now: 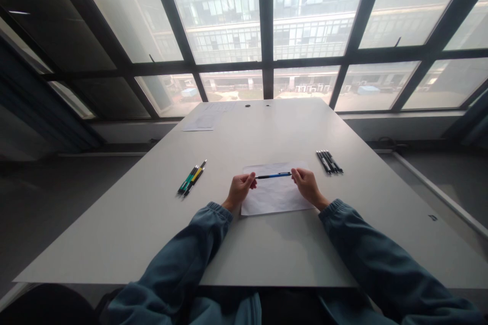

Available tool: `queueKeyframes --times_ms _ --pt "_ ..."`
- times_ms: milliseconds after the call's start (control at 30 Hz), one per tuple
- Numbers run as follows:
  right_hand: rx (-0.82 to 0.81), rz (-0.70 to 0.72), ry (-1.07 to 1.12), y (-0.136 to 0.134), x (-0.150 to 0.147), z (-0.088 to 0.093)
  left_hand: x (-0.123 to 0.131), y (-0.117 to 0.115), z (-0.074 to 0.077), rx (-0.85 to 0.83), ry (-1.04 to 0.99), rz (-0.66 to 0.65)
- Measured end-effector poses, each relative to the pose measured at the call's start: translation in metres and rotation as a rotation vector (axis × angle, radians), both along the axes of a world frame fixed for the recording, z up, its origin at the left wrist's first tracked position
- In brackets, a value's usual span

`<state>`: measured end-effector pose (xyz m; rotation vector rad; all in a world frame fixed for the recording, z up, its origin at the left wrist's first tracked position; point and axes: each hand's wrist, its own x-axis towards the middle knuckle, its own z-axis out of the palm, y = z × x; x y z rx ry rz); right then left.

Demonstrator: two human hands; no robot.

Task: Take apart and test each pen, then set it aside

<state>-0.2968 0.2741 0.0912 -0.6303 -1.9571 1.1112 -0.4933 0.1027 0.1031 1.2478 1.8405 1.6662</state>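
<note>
A blue and black pen (273, 175) is held level between my two hands, above a sheet of white paper (276, 200). My left hand (241, 188) pinches its dark end, and my right hand (305, 184) pinches the other end, where the clip is. Both hands have their fingers closed. To the left lie several pens with green and yellow barrels (191, 179), side by side at a slant. On the right, several black pens (329, 162) form a neat row beyond my right hand.
The white table (152, 244) reaches away toward large windows. More sheets of paper (202, 121) lie at its far left corner. Two small dark spots are near the far edge, and a small dark mark (432, 218) is at the right.
</note>
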Motion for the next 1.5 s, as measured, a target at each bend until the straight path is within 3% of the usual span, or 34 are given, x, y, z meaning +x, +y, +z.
queueKeyframes --times_ms 600,833,1267,1500 --pt "-0.032 0.003 0.019 -0.0007 0.0002 0.0007 0.0001 -0.0007 0.0022 -0.009 0.012 0.004" --pt "-0.063 0.022 0.044 -0.004 0.0009 0.0071 -0.0032 0.0023 -0.0048 0.017 -0.024 0.007" --pt "-0.347 0.124 0.191 -0.0052 -0.0027 0.0046 -0.0026 0.0015 -0.0027 0.04 -0.024 0.008" --pt "-0.329 0.129 0.173 -0.0039 -0.0022 0.0028 -0.0019 0.0017 -0.0027 0.054 -0.041 0.022"
